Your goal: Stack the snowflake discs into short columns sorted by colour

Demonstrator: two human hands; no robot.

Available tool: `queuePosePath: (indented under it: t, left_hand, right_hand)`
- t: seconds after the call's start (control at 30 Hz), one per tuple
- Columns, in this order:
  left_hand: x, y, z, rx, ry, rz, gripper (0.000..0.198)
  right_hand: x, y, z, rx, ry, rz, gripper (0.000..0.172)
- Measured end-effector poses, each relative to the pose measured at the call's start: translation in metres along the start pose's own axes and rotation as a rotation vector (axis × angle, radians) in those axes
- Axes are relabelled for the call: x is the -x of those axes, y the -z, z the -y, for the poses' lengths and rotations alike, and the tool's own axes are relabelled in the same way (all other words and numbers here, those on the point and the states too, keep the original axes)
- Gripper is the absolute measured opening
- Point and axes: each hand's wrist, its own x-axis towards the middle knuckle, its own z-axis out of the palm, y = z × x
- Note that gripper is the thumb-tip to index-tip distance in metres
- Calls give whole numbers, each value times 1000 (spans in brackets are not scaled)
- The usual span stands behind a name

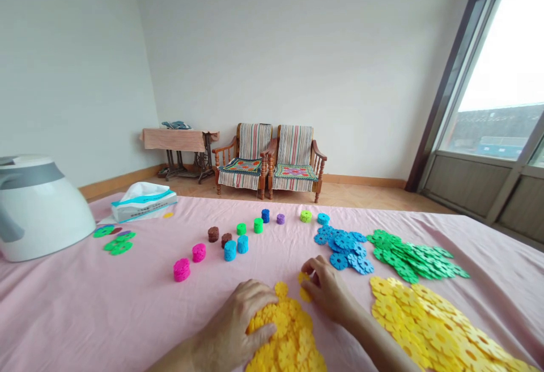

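Note:
My left hand (244, 318) rests on the left side of a pile of yellow flower-shaped plastic discs (289, 332), its thumb apart from its curved fingers. To the right of the pile, my right hand (327, 287) has its fingers bent and closed at a couple of loose yellow discs (305, 294), which its fingertips partly cover. One more yellow disc (281, 289) lies at the top of the pile, between the hands. Beyond my right hand is a heap of blue discs (346, 247).
Green discs (414, 256) and a large yellow heap (429, 321) lie at right. Small stacks, such as the pink stack (182, 270), blue stack (230, 251) and brown stack (213, 234), stand across the pink cloth (140, 304). A white jug (46, 213) and tissue box (144, 202) are left.

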Motion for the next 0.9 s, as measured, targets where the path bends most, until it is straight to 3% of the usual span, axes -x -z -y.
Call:
queuePosePath:
  t: [0.17, 0.33, 0.4, 0.63, 0.9]
  left_hand:
    - [0, -1, 0, -12, -3, -13, 28]
    - [-1, -5, 9, -39, 102, -230, 27]
    - [-2, -6, 13, -71, 141, -267, 21]
    - [-7, -9, 9, -69, 200, -248, 19]
    - [-7, -8, 6, 44, 206, -275, 18]
  right_hand:
    - [0, 5, 5, -83, -84, -16, 9]
    - [0, 5, 22, -284, -81, -71, 6]
    - [2, 1, 32, -319, -55, -64, 8]
    - [16, -15, 59, -325, 40, -1, 12]
    - [22, -26, 66, -331, 58, 17, 15]
